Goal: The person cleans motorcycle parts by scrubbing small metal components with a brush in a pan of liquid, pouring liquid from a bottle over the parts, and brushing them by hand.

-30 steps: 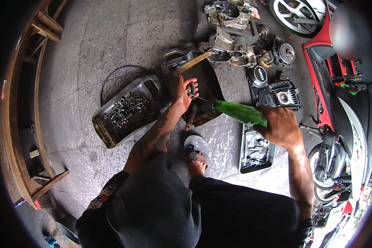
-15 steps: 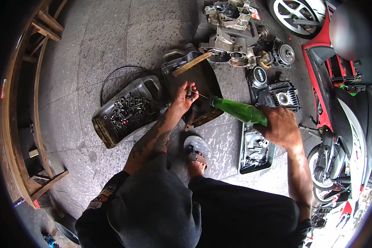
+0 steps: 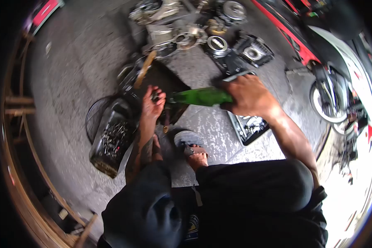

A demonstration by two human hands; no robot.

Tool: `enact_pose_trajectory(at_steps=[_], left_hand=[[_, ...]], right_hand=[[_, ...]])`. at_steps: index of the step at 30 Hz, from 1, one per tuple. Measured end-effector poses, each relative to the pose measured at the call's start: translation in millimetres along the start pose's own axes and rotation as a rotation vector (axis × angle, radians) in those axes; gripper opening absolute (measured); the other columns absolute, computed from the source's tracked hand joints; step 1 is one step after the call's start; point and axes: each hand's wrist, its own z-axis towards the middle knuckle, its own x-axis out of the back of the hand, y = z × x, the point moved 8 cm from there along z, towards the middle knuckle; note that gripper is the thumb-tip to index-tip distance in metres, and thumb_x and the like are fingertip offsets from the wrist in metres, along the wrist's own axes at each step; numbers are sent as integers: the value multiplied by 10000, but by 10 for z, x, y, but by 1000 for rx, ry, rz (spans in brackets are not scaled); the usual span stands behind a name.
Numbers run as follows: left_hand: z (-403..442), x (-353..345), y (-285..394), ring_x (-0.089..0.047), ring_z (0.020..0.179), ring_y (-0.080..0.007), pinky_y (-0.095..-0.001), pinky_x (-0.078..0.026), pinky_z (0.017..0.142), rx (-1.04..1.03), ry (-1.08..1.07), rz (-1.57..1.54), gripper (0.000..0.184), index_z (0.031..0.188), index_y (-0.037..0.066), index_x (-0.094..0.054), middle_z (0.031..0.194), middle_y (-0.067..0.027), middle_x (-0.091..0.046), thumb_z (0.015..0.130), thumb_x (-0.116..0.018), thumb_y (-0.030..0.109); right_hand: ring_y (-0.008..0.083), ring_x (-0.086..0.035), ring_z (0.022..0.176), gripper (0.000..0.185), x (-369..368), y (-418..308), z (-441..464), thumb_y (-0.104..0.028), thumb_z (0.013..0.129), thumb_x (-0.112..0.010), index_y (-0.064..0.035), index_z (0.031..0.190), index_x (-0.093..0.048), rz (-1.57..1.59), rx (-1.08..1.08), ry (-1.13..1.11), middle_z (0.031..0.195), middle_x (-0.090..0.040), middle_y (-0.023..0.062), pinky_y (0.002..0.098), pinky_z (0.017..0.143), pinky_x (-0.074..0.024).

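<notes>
My right hand [image 3: 252, 96] is wrapped round the base of a green glass bottle [image 3: 202, 96]. The bottle lies nearly level, its neck pointing left at my other hand. My left hand [image 3: 153, 108] is palm up, fingers curled round a small dark metal part [image 3: 154, 96], blurred and of unclear kind. Beneath the left hand and the bottle neck is a black cut-open plastic container [image 3: 171, 76], with a wooden stick [image 3: 145, 68] across its far side. I cannot make out any liquid leaving the bottle.
A second cut container [image 3: 98, 156] full of bolts stands at left. A tray of metal parts [image 3: 252, 126] lies under my right forearm. Engine casings [image 3: 173, 37] and a cylinder block [image 3: 254, 53] are beyond. Motorcycles stand at right, a wooden bench [image 3: 37, 165] at left.
The view has turned, so the floor items appear shifted left. The bottle is now closer to level, its mouth nearer my left hand. Both hands keep their holds.
</notes>
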Motion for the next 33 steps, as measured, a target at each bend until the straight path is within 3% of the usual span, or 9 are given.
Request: enact_pose_trajectory(at_steps=[4,7,13,16,18,23,25,31,33], left_hand=[[-61,204,50,-551,651,-185,-234,-414,435,0,228,145,265,945,20,-592,836,-106,-599,899,-527,272],[-77,-4,9,-540,577,-166,-230,-423,433,46,161,220,245,938,31,-590,825,-102,-606,909,-513,262],[-187,-416,-92,-498,505,-110,-201,-404,359,146,293,588,227,968,75,-562,804,-68,-594,921,-492,285],[-186,-441,-32,-468,478,-90,-185,-359,314,179,454,824,239,894,98,-543,758,-37,-545,914,-499,332],[-188,-484,157,-420,443,-70,-169,-308,286,127,581,1294,278,822,117,-504,717,-6,-483,897,-516,384],[23,-661,258,-395,432,-54,-166,-241,292,113,416,1361,307,794,136,-477,714,12,-455,882,-530,425],[39,-235,437,-393,428,-47,-170,-232,296,267,659,1634,338,784,132,-472,708,14,-453,872,-533,453],[142,-520,335,-370,380,-36,-183,-232,293,404,574,2003,347,723,116,-471,601,30,-431,852,-574,421],[65,-737,92,-381,389,-26,-182,-231,295,648,474,2076,329,719,114,-474,609,30,-448,855,-582,394]], right_hand=[[325,-602,860,453,-341,107,27,-365,718,-647,-106,1085,-587,72,-82,-157,875,-620,166,432,777,-462],[347,-627,778,531,-741,144,-62,-425,734,-640,-96,1138,-538,255,-155,-173,874,-629,180,428,724,-512],[371,-556,1006,702,-2155,33,-139,-317,652,-739,-37,1223,-442,1004,113,631,1061,-565,231,450,824,-459],[352,-399,1178,734,-2436,-123,-150,-291,641,-732,7,1235,-419,1051,-94,715,1212,-456,199,482,977,-301],[348,-420,1154,686,-2558,-193,-109,-261,638,-731,-3,1204,-444,1078,-161,764,1183,-476,187,456,964,-319],[359,-398,1178,722,-2593,-185,-70,-237,628,-717,-14,1243,-409,1173,-94,816,1215,-457,194,479,980,-293],[352,-406,1173,696,-2594,-231,-61,-216,626,-709,-32,1231,-419,1091,-119,797,1205,-467,178,463,977,-298],[361,-388,1189,685,-2833,-159,81,-169,639,-690,-30,1244,-399,1019,-86,733,1240,-447,181,474,978,-320],[358,-383,1186,692,-2820,-200,3,-163,652,-681,-31,1261,-382,1005,-164,711,1226,-449,177,455,980,-337]])
